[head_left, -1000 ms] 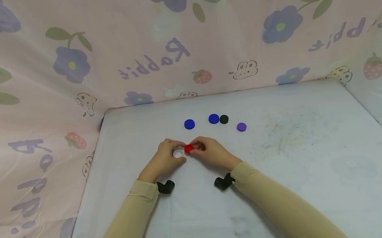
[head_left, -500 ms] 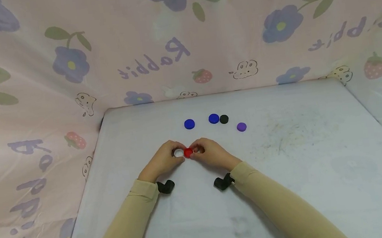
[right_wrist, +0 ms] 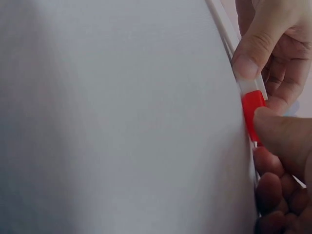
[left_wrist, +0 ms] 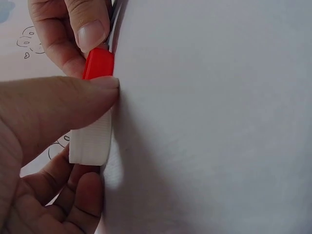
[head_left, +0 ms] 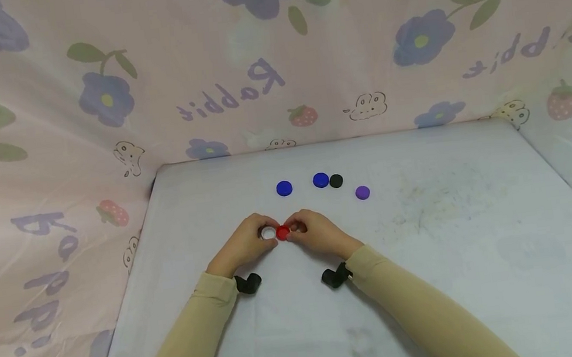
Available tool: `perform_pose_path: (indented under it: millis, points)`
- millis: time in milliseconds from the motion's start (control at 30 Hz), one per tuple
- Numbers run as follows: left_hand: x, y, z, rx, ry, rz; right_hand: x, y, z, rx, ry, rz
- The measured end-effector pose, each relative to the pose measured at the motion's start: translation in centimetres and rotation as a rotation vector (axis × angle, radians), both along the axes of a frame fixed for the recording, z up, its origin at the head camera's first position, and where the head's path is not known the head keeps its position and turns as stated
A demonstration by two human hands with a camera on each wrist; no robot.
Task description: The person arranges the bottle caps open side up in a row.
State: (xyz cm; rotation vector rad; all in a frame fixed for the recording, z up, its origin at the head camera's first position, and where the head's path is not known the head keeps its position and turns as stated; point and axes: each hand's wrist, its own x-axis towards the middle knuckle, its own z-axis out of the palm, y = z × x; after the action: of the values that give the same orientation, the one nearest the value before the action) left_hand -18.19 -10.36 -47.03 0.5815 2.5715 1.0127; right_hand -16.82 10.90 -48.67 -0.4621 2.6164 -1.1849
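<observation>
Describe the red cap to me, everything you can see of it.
The red cap is round and shallow, of what looks like plastic, with a raised rim around a hollow that faces up. It appears to lie flat on the white table, pinched by the right hand, beside the white cap and apparently touching it.

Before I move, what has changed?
The round red plastic cap, held by the right hand throughout, has shifted slightly down the head view, hollow side now showing. The left hand stays around the ribbed white plastic cap; two round blue discs, round black disc and round purple disc stay put.
</observation>
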Motion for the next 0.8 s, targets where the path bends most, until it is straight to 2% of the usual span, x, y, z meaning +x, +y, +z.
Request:
perform_pose_path:
  millis: [167, 300, 433, 567, 700, 800]
  points:
    - [-0.5, 0.1, 0.4, -0.006, -0.004, -0.021, -0.5, 0.6, 0.6, -0.028, -0.017, 0.018]
    - [-1.3, -0.1, 0.9, 0.013, -0.054, -0.003, -1.4, 1.4, 0.8, -0.051, -0.022, -0.037]
    - [-3.1, -0.1, 1.2, 0.093, -0.09, 0.071, -3.0, 2.0, 0.8, -0.095, -0.009, -0.137]
    - [-5.3, 0.3, 1.0, 0.147, -0.101, 0.124, -4.8, 1.8, 0.7, -0.128, -0.019, -0.194]
    - [-7.2, 0.7, 0.3, 0.167, -0.134, 0.114, -6.2, 1.5, 0.4, -0.149, -0.05, -0.234]
    - [-8.2, 0.7, -0.1, 0.142, -0.173, 0.1, -6.8, 1.5, 0.0, -0.154, -0.079, -0.24]
